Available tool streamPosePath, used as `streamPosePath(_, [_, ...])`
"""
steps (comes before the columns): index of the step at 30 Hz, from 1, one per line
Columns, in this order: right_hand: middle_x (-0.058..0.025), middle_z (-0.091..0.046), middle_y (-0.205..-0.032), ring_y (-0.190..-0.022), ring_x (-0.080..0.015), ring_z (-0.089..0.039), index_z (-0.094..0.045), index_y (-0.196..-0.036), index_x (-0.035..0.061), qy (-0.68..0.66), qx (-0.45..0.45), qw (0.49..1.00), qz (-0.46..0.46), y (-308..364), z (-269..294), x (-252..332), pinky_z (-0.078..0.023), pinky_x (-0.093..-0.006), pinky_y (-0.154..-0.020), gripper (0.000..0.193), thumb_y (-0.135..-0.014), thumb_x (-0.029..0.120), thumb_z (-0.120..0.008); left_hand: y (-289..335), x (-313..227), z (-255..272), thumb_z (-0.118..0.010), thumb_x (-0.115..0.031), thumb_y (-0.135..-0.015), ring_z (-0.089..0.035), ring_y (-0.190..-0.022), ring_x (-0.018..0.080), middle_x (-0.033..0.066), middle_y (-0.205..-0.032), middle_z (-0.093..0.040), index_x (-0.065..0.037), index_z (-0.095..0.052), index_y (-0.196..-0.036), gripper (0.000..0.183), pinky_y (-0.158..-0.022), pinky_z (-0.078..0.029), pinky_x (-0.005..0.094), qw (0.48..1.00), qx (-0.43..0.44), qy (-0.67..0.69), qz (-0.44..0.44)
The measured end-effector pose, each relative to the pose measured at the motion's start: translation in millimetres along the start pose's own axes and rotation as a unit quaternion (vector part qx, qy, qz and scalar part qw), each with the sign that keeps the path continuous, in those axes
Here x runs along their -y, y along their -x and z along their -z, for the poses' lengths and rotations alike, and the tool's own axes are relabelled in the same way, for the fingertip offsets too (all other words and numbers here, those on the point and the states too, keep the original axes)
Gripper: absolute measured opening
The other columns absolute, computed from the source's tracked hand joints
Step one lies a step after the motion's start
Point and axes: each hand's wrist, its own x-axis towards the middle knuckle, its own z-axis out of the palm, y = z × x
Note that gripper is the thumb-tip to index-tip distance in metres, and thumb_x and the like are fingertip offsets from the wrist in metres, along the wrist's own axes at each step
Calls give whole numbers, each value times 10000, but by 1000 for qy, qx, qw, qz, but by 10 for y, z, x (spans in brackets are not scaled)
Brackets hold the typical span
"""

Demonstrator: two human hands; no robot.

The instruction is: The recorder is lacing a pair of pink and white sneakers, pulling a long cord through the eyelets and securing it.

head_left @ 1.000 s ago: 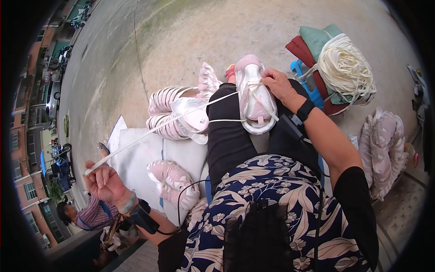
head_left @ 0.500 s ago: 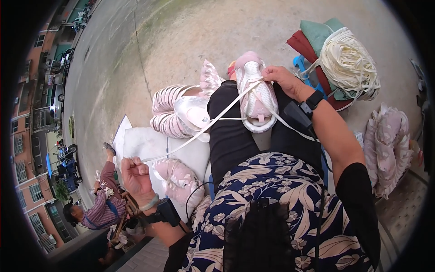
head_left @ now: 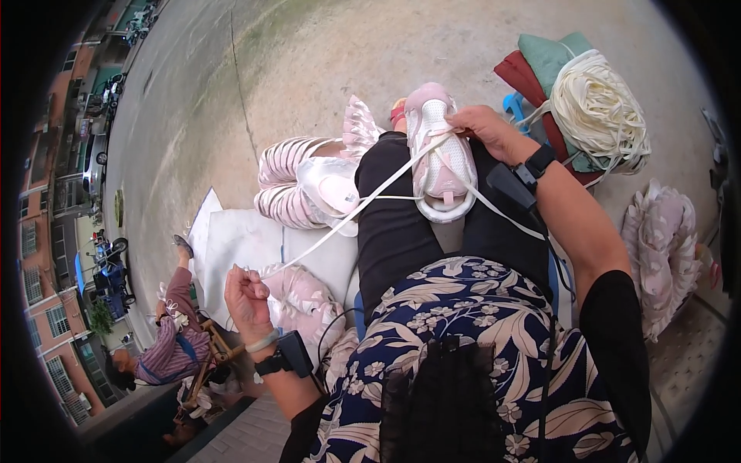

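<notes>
A pink and white sneaker upper lies across my thighs, its toe pointing away from me. White lace runs through it near the tongue. My right hand is closed at the upper's right edge, with thumb and finger pinching by the lacing. Off to the left, my left hand is closed on one end of the white shoelace, which stretches straight from the shoe. Another lace length trails down to the right over my leg.
Bundled pink and white shoe uppers lie on a white sheet at left; another stack is at right. A coil of white laces rests on red and green cloth. A person sits at far left.
My left hand has moved a little to the right and down, still holding the lace end. My right hand stays at the shoe, its grip slightly shifted.
</notes>
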Motion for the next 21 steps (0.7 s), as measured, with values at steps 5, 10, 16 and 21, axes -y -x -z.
streamPosePath(5, [-22, -561, -848, -770, -91, -512, -577, -894, 53, 55, -53, 995, 71, 262, 59, -35, -408, -210, -731, 143, -796, 153, -608, -68, 41, -11, -478, -225, -912, -442, -438, 108, 74, -647, -540, -46, -510, -797, 215, -400, -362, 205, 999, 40, 28, 15])
streamPosePath(10, [-152, -607, -840, -790, -244, -609, -422, -1124, -4, 321, -84, 922, 201, 982, -256, -119, -472, -342, -680, 442, -751, 158, -596, -100, -114, -418, -484, -211, -910, -526, -526, 117, 67, -698, -570, -7, -547, -946, 216, -477, -423, 235, 998, 52, 8, -21])
streamPosePath(16, [-107, -581, -633, -475, -147, -550, -376, -1221, -2, 213, 44, 974, 68, 1768, -282, 158, -436, -269, -448, 453, -805, 80, -537, -153, -9, -875, -564, -85, -844, -606, -580, 133, 77, -759, -619, -9, -579, -950, 132, -549, -515, 254, 982, 186, -20, -1])
streamPosePath(21, [-95, -571, -612, -442, -102, -511, -457, -1143, -28, -26, 3, 990, 141, 2354, -21, 1036, -422, -203, -434, 352, -806, 38, -533, -89, -33, -1180, -555, -108, -857, -600, -560, 121, 58, -744, -614, -40, -565, -873, 71, -520, -504, 234, 966, 257, -11, 27])
